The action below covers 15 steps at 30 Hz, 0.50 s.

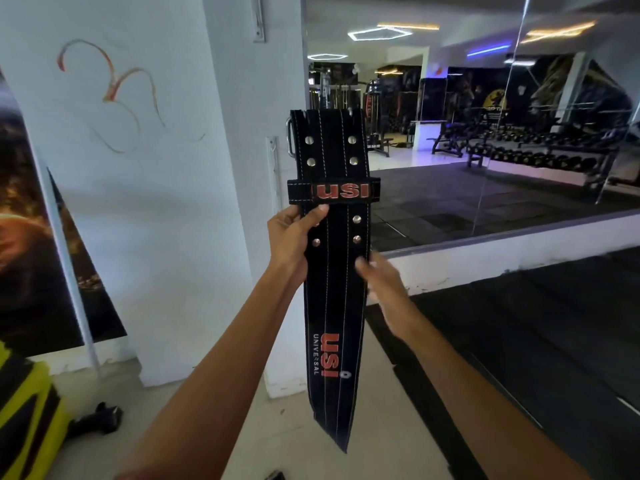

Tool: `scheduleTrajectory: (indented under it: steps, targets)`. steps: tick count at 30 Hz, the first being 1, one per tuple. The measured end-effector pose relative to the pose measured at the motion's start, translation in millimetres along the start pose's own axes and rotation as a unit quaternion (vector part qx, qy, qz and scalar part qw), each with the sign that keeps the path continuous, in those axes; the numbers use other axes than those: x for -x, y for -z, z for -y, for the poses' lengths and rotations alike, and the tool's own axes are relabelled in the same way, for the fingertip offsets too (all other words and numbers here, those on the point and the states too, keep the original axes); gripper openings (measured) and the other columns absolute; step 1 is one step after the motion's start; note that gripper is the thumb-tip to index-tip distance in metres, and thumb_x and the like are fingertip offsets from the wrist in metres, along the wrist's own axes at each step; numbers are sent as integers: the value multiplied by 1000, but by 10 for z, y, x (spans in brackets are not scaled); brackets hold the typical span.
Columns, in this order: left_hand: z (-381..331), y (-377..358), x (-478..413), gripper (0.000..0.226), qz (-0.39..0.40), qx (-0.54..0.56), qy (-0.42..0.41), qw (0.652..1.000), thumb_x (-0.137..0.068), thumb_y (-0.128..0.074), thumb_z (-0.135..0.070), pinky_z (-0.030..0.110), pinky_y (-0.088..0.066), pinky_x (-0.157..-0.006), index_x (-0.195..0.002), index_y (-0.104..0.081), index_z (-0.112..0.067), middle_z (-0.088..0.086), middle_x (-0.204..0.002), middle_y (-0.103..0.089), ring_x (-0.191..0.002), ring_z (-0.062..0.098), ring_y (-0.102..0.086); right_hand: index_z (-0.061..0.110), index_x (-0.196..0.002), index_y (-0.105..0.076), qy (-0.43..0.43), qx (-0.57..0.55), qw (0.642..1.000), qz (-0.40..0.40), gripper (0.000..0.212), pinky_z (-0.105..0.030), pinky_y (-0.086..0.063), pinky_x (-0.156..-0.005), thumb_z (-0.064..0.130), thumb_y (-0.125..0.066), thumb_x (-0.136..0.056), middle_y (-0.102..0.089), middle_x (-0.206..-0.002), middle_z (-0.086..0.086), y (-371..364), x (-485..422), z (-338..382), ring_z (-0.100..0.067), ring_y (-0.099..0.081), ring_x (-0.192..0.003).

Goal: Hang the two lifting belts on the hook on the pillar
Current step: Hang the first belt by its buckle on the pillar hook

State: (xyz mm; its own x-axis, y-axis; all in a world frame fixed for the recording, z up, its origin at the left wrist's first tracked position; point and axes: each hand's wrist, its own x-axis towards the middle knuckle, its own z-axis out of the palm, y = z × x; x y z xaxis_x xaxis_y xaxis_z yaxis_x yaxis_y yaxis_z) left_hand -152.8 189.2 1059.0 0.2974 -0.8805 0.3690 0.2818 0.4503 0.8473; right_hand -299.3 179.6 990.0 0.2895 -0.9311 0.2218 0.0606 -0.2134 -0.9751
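Note:
A black lifting belt (334, 271) with white stitching, metal rivets and red "USI" lettering hangs upright in front of me, its pointed tail down and its steel buckle at the top left. My left hand (294, 237) grips it just below the keeper loop. My right hand (377, 275) touches its right edge lower down, blurred, fingers partly curled. Behind the belt stands the white pillar (242, 168), with a white metal strip (273, 168) screwed to its corner beside the buckle. I cannot make out a hook. Only one belt is visible.
A large wall mirror (485, 133) to the right reflects gym machines and a dumbbell rack. A dark poster (31, 237) leans at the left wall. A yellow and black object (24, 410) sits at the lower left, with a small black item (100, 417) on the floor.

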Motion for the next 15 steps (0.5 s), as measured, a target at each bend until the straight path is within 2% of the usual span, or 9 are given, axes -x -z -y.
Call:
scheduleTrajectory:
  steps: [2, 5, 8, 10, 13, 15]
  targets:
    - [1, -2, 4, 10, 7, -9, 2, 1000, -82, -65, 0, 27, -58, -67, -90, -69, -3, 3, -78, -73, -72, 15, -71, 20, -126, -52, 55, -47, 997, -27, 40, -30, -47, -91, 35, -53, -89, -61, -124, -3, -63, -232, 355, -16, -59, -111]
    - [33, 14, -20, 13, 19, -42, -3, 999, -82, -66, -3, 26, -57, -68, -95, -69, -2, 4, -83, -73, -76, 15, -71, 17, -116, -59, 67, -59, 993, -74, 36, -30, -46, -78, 34, -61, -84, -66, -115, -4, -127, -447, 537, -22, -60, -109]
    - [179, 123, 54, 18, 50, -72, -8, 996, -82, -67, -5, 25, -56, -73, -100, -68, -4, 9, -94, -73, -85, 16, -71, 24, -88, -64, 55, -109, 986, -113, 11, -30, -41, -68, 30, -68, -80, -67, -94, 2, -130, -522, 492, -24, -60, -97]
    - [529, 365, 240, 20, 76, -158, 43, 984, -80, -68, -4, 29, -55, -77, -100, -68, -2, 14, -99, -72, -85, 17, -71, 29, -80, -62, 45, -116, 985, -118, 6, -26, -38, -63, 28, -68, -80, -62, -85, 9, -130, -535, 453, -14, -55, -86]
    - [978, 677, 547, 14, 142, -297, 150, 932, -77, -70, 0, 35, -55, -81, -90, -71, -3, 11, -93, -73, -76, 7, -71, 27, -76, -62, 48, -138, 983, -112, 7, -24, -35, -57, 27, -68, -80, -58, -77, 11, -107, -536, 375, -10, -50, -78]
    - [978, 646, 505, 14, 124, -281, 136, 942, -78, -70, -1, 24, -56, -73, -92, -71, -2, 9, -92, -73, -73, 4, -71, 26, -76, -63, 42, -153, 981, -108, 6, -27, -41, -61, 25, -68, -80, -60, -80, 8, -101, -517, 346, -15, -52, -84]
